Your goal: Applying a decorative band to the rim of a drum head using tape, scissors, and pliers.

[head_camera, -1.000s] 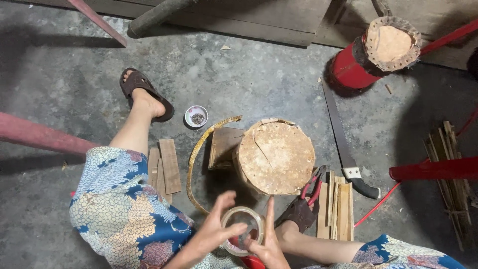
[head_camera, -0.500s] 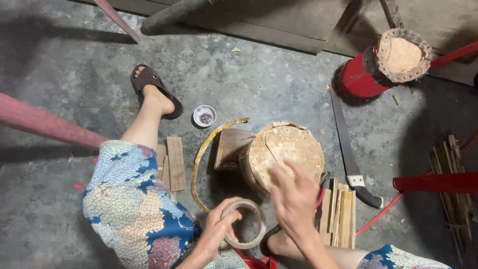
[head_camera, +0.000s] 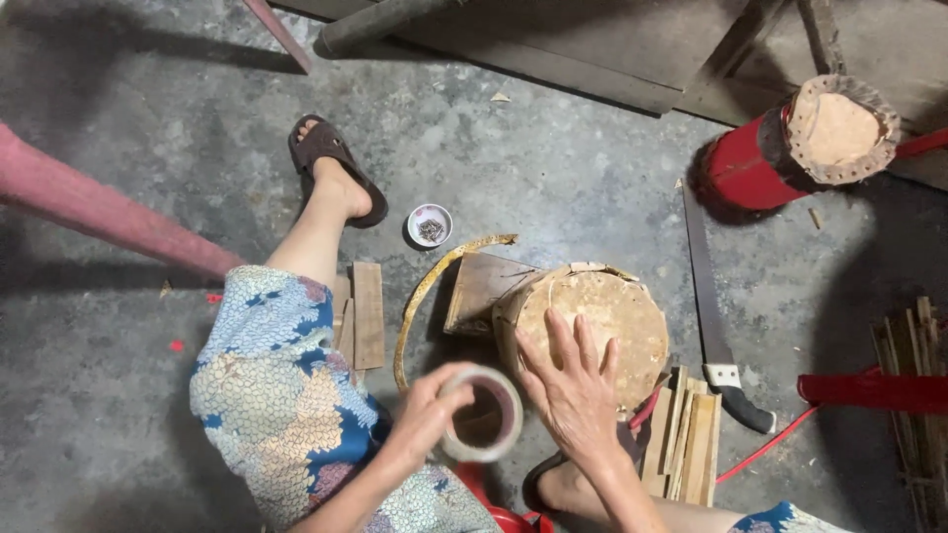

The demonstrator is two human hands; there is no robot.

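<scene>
Grey, rough concrete floor point(head_camera: 592, 178) lies under everything, seen from above past the person's knees in blue-and-cream patterned cloth. The left hand point(head_camera: 427, 415) is closed around a roll of clear tape point(head_camera: 484, 415) with a brownish core, gripping its left rim and holding it off the floor between the knees. The right hand point(head_camera: 573, 390) is released, fingers spread flat, its fingertips lying on the near edge of a round pale wooden chopping block point(head_camera: 602, 316) with a cracked top; it grasps nothing. The tape roll sits just beside that hand, at the block's near left side.

A curved strip of yellowish bamboo point(head_camera: 430, 291) arcs along the block's left side, next to a flat brown wooden board point(head_camera: 479, 291) leaning against it. A small white bowl holding dark bits point(head_camera: 430, 225) stands near a foot in a brown sandal point(head_camera: 331, 163). Short flat wood slats point(head_camera: 360, 316) lie by the left leg, and more slats point(head_camera: 686, 439) lie stacked to the right of the block. A long knife with a black handle point(head_camera: 711, 316) lies further right. A red cylinder capped with pale worn wood point(head_camera: 790, 148) stands well apart at the upper right.
</scene>
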